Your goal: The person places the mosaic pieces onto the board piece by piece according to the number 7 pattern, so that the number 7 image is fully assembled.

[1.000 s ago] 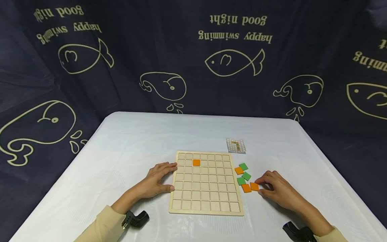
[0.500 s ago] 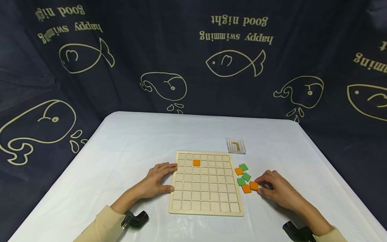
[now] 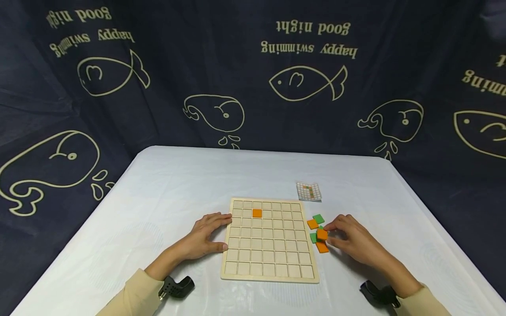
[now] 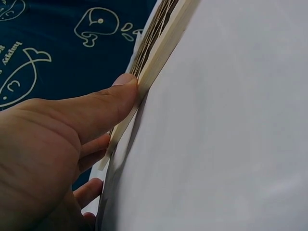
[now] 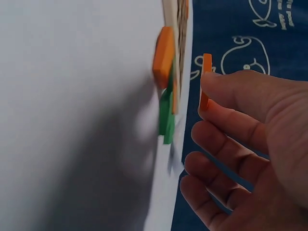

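My right hand point(image 3: 356, 241) pinches an orange square tile point(image 3: 322, 234) between thumb and forefinger. In the right wrist view this tile point(image 5: 206, 82) is held on edge, raised off the table. Below it lie loose tiles: an orange one point(image 3: 322, 248), a green one point(image 3: 313, 238) and another green one mostly hidden. My left hand point(image 3: 203, 237) rests against the left edge of a wooden grid board point(image 3: 272, 281), thumb and fingertips touching the rim. The left wrist view shows the thumb point(image 4: 108, 108) on the board's side point(image 4: 161, 53). One orange tile point(image 3: 257, 213) sits in the board's second row from the back.
Farther back beside the board are a green tile point(image 3: 318, 218) and an orange tile point(image 3: 312, 224). A small card point(image 3: 309, 192) printed with a coloured grid lies behind them. Everything stands on a white-covered table point(image 3: 189, 175), with a dark fish-print cloth point(image 3: 166, 123) beyond.
My right hand has picked up the orange tile nearest it and moved it left, over the other loose tiles. The left hand and the board have stayed in place.
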Available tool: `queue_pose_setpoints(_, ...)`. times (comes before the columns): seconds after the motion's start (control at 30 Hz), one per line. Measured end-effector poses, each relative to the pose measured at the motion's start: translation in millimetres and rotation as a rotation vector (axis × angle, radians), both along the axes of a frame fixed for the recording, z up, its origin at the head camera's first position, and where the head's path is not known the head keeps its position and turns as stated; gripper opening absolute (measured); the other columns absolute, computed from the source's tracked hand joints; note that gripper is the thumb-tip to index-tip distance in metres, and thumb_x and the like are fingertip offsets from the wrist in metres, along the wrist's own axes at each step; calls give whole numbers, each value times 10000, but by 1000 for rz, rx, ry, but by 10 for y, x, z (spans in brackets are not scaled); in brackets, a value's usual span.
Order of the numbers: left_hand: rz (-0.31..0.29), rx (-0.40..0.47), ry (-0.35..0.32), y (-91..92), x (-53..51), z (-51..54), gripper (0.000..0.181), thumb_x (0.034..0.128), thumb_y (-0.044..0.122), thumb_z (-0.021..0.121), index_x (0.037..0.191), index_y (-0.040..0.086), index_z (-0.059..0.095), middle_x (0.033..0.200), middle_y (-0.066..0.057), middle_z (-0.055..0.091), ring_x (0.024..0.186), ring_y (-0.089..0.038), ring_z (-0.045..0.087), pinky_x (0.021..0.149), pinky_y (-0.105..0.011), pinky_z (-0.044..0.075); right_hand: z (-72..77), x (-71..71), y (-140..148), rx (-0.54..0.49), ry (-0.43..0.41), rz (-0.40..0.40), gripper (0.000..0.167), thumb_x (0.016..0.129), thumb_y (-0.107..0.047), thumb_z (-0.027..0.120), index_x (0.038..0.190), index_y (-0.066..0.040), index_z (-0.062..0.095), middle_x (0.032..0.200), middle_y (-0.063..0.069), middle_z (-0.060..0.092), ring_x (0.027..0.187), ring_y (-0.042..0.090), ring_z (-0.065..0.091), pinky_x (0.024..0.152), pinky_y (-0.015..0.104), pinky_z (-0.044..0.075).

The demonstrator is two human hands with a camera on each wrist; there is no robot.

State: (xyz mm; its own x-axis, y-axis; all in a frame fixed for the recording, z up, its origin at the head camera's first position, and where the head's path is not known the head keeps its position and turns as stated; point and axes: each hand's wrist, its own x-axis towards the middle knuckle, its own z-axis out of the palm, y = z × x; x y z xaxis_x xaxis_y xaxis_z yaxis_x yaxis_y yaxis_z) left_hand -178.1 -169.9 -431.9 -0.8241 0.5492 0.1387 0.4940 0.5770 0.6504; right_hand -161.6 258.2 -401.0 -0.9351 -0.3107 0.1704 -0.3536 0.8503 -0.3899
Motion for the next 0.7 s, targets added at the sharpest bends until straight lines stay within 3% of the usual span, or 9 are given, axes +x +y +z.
queue_pose_setpoints(0.43,3,-2,0,-1,2,1,690,815,353,718,1404,122,443,1506,-56,371,1415,-358,236,1069,-598,163,106,-165,-238,-49,93,140,192,800,-119,731,978,-183,699,999,-97,613,927,75,476,779,313,469)
queue_pose_setpoints(0.7,10,-3,-11,3,7,13,687,815,345,719,1403,118,444,1513,-54,362,1417,-351,232,1077,-597,159,196,-248,-402,-49,82,168,197,828,-174,716,1023,-163,694,1046,-53,624,924,157,502,742,296,450)
